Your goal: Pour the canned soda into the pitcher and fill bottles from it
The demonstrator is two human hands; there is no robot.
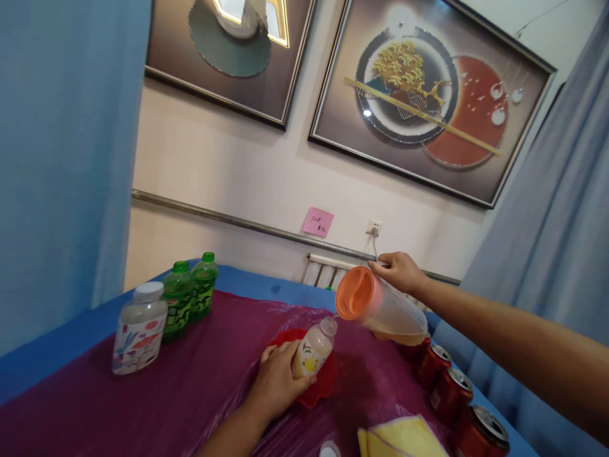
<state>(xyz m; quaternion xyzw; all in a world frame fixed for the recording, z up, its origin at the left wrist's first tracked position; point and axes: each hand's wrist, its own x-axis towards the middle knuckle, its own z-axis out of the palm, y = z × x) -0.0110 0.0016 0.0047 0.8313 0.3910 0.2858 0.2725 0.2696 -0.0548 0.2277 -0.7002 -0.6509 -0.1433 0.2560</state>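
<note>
My left hand [276, 381] is wrapped round a small clear bottle [314, 350] with a fruit print, tilted to the right, its mouth uncapped. Under it lies a red scalloped dish [318, 388]. Up and to the right, my right hand [398, 271] holds a translucent pitcher [397, 312] by its handle side, tipped left. The pitcher has an orange lid [354, 293] and some yellowish liquid along its lower side. Its lid is just above and right of the bottle's mouth. Whether liquid is flowing between them is too small to tell.
Two green bottles [178, 299] and a white-capped jar [140, 330] stand at the left. Several red cans [451, 395] line the right edge. A folded yellow cloth [404, 438] and a white cap [329, 449] lie at the near edge of the purple-covered table [190, 400].
</note>
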